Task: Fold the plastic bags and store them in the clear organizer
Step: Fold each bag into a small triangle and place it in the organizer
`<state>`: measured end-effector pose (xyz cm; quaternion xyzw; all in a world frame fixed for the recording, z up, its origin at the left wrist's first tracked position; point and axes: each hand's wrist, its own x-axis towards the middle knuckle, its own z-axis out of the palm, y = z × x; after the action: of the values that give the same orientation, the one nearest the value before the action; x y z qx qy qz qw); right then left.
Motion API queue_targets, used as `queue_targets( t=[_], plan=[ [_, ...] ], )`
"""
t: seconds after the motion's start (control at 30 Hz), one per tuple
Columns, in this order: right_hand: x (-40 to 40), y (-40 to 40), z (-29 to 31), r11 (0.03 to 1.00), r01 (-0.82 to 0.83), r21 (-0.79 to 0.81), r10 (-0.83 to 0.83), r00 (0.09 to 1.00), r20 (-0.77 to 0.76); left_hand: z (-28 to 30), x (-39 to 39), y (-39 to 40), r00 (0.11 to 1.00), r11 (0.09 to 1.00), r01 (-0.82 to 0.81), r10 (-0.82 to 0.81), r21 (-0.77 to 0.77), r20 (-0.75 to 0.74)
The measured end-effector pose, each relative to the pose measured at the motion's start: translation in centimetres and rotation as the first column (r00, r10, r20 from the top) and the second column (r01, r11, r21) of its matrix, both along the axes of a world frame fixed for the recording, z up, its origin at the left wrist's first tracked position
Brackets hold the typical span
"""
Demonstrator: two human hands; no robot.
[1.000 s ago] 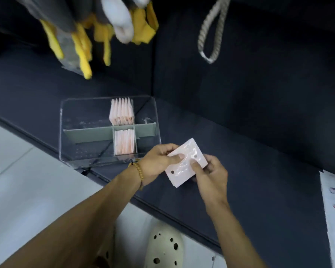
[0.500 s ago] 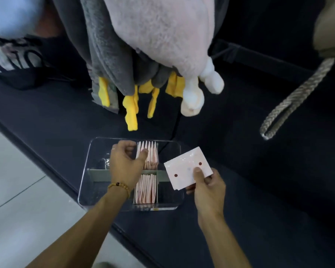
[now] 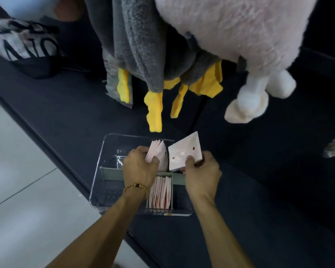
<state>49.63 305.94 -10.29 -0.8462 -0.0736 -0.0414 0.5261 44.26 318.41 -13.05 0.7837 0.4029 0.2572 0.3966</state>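
Reaching over the near wall of the clear organizer (image 3: 97,192), both forearms crossed it to its far half. Nearest, in the organizer's middle near compartment, a row of folded bags (image 3: 160,192) stood on edge. Just beyond the grey divider (image 3: 109,173), the left hand (image 3: 138,169) had its fingers curled round the far row of folded bags (image 3: 156,151), holding them over toward the organizer's left side so that a gap showed on their right. The right hand (image 3: 200,173) pinched the newly folded plastic bag (image 3: 185,151) by its near edge, thumb on top, the other fingers hidden under it. That bag was tilted up, its flat face toward the camera, over the organizer's far right part and just right of the gap. By my judgement, the coming move turned on this: the slot lay to the left of and below the bag, so it needed turning edge-down, parallel to the standing row. Beyond the organizer, plush toys (image 3: 230,35) hung over the dark surface (image 3: 66,117).
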Motion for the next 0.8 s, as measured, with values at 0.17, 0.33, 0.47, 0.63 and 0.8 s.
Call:
queue_targets(
  t=[0.17,0.33,0.47,0.63,0.8],
  plan=[
    [-0.9,2.7,0.0,0.925,-0.194,-0.327,0.253,0.956,0.149,0.3,-0.4,0.0,0.994,0.999,-0.004,0.009,-0.046,0.106],
    [-1.4,2.6,-0.6,0.930,-0.178,-0.323,0.250,0.947,0.200,0.1,-0.8,0.2,0.989,0.992,0.015,0.005,-0.129,0.149],
    [-0.5,3.0,-1.2,0.933,-0.166,-0.318,0.196,0.978,0.067,-0.1,-1.0,0.1,0.987,0.989,0.047,-0.024,-0.141,0.161],
    [-0.3,3.5,-1.4,0.857,-0.282,-0.431,0.308,0.951,-0.009,0.4,-1.2,0.3,0.978,0.979,0.110,-0.076,-0.170,0.192],
    [-1.2,3.2,-1.5,0.889,-0.199,-0.413,0.279,0.950,0.143,0.5,-1.5,0.4,0.972,0.967,0.159,-0.119,-0.197,0.202]
  ],
)
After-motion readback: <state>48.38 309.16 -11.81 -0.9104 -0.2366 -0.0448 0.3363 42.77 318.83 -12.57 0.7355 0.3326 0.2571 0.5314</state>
